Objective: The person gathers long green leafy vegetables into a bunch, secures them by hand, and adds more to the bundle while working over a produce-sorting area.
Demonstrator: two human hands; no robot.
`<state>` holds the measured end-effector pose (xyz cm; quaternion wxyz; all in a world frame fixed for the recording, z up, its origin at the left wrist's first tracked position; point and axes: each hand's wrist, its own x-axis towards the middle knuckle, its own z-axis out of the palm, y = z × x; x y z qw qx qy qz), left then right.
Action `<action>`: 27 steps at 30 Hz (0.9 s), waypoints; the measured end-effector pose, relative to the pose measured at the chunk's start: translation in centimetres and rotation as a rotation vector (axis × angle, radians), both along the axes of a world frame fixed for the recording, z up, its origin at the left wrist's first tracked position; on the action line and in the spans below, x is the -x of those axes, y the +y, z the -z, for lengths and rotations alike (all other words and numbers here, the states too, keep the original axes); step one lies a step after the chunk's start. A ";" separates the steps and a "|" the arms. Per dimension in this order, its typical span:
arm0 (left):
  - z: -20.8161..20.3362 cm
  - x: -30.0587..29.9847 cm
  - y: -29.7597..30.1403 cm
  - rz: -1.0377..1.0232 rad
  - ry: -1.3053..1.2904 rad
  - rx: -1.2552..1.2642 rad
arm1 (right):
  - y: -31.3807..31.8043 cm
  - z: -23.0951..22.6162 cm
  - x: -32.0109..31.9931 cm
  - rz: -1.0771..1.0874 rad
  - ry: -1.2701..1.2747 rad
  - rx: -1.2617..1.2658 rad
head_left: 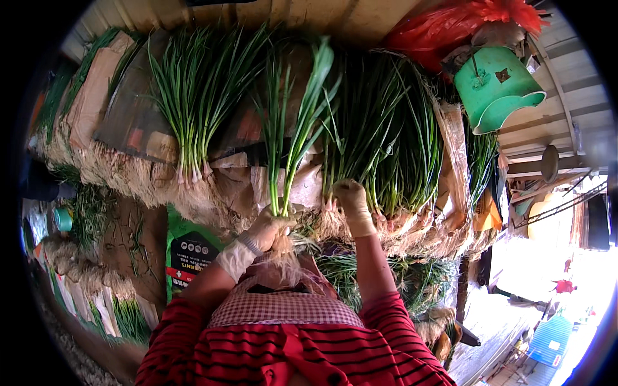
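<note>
In front of my chest, my gloved left hand is closed round a small bunch of green garlic. Its leaves point up and away, while the pale stringy roots hang below my fist. To the right, the gloved fingers of my right hand are curled at the stem bases of a loose pile of green garlic and pinch a stalk there; the fingertips are partly hidden. A separate fanned bunch of green garlic lies to the left, white ends toward me.
Wrapped root-end bundles line the left of the bench. A green plastic tub and red plastic bag are at the upper right. Below the bench stand a green printed sack and more greens. Further bundles lie lower left.
</note>
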<state>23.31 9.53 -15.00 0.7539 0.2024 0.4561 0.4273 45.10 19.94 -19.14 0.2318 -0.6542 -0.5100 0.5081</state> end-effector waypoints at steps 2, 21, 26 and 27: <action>2.6 -0.8 -1.0 -0.067 -0.103 -0.006 | 1.2 -1.0 2.0 0.012 -0.588 -0.119; 2.2 -3.0 -2.5 -0.170 -0.205 0.029 | -0.3 -4.4 1.3 -0.191 0.459 0.180; -0.7 -3.8 -1.4 -0.158 -0.112 0.085 | -3.8 1.1 2.7 -0.212 -0.215 -0.221; -0.7 -3.3 -1.5 -0.181 -0.074 -0.059 | -3.9 1.7 1.0 -0.258 -0.491 -0.243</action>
